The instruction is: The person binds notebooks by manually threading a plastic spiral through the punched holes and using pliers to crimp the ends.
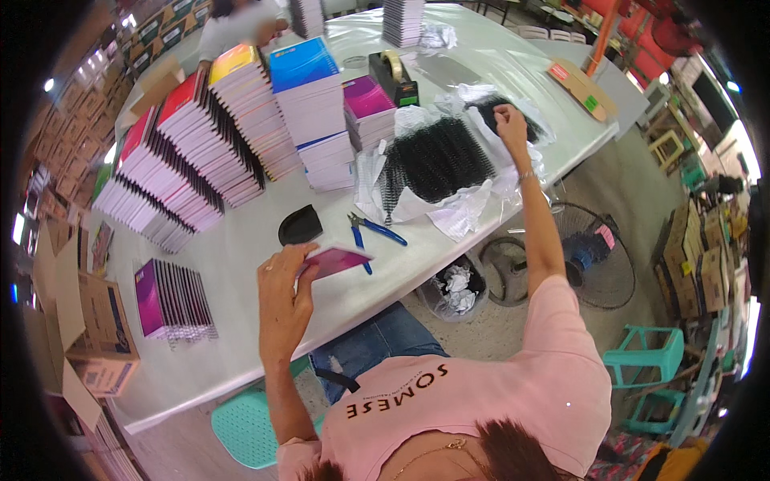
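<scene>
My left hand [282, 301] grips a thin purple notebook [341, 260] by its left edge, tilted above the white table. Over at the right, my right hand [511, 126] reaches to a small heap of black binding coils [523, 128] on crumpled white paper. Its fingers are pinched together; whatever they hold is too small to make out. A bigger pile of black coils [439, 159] lies on paper left of that hand. Blue-handled cutting pliers [377, 230] and a black curved flat piece [301, 225] rest beyond the notebook.
Tall notebook stacks with red [180, 100], blue [305, 64] and purple [369, 96] covers line the far left. Spiral-bound notebooks [172, 301] sit at the near left. A tape dispenser [393, 78] stands behind the coils. Below the edge are a bin [453, 293] and a fan [589, 252].
</scene>
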A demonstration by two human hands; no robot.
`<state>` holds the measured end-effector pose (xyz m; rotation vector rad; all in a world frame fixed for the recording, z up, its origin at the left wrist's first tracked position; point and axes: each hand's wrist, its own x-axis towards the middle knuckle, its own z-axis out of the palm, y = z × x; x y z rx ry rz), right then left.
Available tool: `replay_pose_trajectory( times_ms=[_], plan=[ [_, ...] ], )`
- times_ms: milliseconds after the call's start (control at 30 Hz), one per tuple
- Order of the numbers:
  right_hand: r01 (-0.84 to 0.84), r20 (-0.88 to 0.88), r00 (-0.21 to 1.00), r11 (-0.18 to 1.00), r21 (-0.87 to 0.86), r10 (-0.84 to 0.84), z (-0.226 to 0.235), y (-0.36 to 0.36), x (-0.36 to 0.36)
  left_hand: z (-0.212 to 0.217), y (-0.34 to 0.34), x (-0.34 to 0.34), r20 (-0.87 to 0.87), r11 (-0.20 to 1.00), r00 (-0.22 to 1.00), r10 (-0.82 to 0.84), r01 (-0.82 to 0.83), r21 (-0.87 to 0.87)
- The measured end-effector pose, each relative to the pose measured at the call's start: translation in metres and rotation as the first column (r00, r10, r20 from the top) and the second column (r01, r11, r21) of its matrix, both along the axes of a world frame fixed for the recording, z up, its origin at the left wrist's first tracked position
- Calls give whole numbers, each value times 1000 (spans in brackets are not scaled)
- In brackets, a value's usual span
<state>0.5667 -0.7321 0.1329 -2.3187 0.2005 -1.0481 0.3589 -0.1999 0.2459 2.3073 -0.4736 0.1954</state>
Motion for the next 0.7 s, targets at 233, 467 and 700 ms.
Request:
replay_pose_trajectory(
  times_ms=[233,467,700],
  plan=[
    [-40,-475,869,936,-349,-140,-52,13,63,-63,48,-38,76,800,966,248,-249,547],
    [-162,-474,874,856,-490,-107,-47,-36,74,-90,28,-36,204,875,907,369,-413,253],
    [-168,-518,845,855,-490,-131,-20,-33,75,-112,16,-22,297,852,828,476,-517,77]
  ],
)
